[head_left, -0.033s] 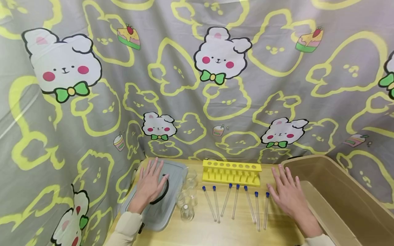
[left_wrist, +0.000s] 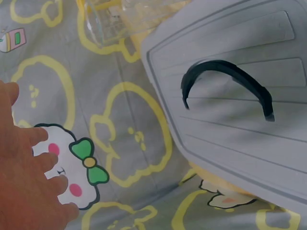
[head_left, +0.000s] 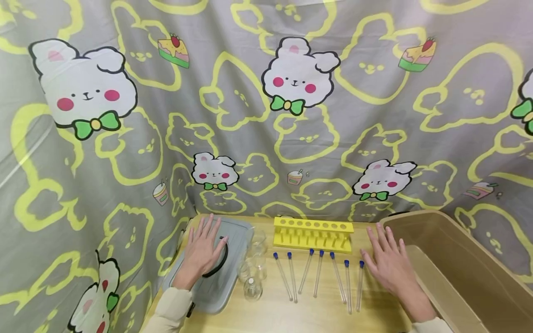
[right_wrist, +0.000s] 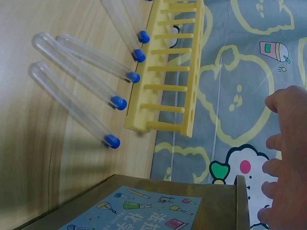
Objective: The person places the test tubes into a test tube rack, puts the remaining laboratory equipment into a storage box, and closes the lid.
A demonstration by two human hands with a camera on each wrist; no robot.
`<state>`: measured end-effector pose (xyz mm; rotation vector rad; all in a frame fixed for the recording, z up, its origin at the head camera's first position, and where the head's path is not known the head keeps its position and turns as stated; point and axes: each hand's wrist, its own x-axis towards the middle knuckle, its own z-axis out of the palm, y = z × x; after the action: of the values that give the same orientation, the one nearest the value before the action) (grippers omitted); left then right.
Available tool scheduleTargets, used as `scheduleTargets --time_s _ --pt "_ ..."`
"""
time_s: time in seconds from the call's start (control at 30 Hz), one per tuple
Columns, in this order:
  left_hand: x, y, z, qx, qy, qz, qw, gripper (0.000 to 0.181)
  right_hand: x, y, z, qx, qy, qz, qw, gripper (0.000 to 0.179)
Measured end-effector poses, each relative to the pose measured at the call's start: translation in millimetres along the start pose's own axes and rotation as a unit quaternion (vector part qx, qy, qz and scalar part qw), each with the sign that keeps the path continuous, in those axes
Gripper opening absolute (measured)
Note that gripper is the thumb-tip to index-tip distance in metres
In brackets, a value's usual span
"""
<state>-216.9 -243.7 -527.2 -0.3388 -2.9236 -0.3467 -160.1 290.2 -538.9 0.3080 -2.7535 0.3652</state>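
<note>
My left hand (head_left: 201, 253) is spread above the grey lid (head_left: 216, 291), fingers straight, holding nothing. Beside its thumb the lid's black handle (left_wrist: 225, 67) arches up. On the right, my right hand (head_left: 393, 268) is spread flat with straight fingers, also holding nothing, between the test tubes and a brown bin (head_left: 441, 222). Several clear test tubes with blue caps (head_left: 347, 286) lie in a loose row on the table. Behind them stands a yellow test tube rack (right_wrist: 163, 88), no tubes in it.
Clear glass vessels, among them a small bottle (head_left: 252, 290), stand close together beside the lid's right edge. A patterned grey curtain (head_left: 250, 138) hangs behind and to the left of the wooden table (head_left: 308, 319). The bin's outside carries a printed blue label (right_wrist: 144, 211).
</note>
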Motion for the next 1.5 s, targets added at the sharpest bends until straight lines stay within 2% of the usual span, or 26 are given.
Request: scheduleTargets --time_s 0.57,0.8,1.0,1.2,1.37,1.5 --pt "-5.6 -0.8 1.0 -0.003 0.014 -0.006 0.9999 0.071 3.2 -7 0 0.002 0.03 -0.019 0.9994 0.066" --pt "-2.8 11.6 -7.7 -0.018 0.014 -0.01 0.9997 0.07 10.8 -14 -3 0.019 0.065 -0.039 0.997 0.067" --pt "-0.5 32.7 -12.4 -0.026 0.041 0.015 0.9987 0.067 19.3 -18 -1 0.053 0.123 -0.074 0.9883 0.066" --pt "-0.8 67.4 -14.2 -0.022 0.094 0.046 0.9943 0.063 30.6 -24 7 0.079 0.162 -0.08 0.9805 0.061" --pt "-4.1 105.5 -10.5 -0.037 0.144 0.063 0.9869 0.056 41.1 -28 17 0.075 0.156 -0.065 0.9827 0.058" --pt "-13.8 140.2 3.2 -0.073 0.161 0.073 0.9815 0.051 47.4 -27 27 0.087 0.134 -0.052 0.9857 0.057"
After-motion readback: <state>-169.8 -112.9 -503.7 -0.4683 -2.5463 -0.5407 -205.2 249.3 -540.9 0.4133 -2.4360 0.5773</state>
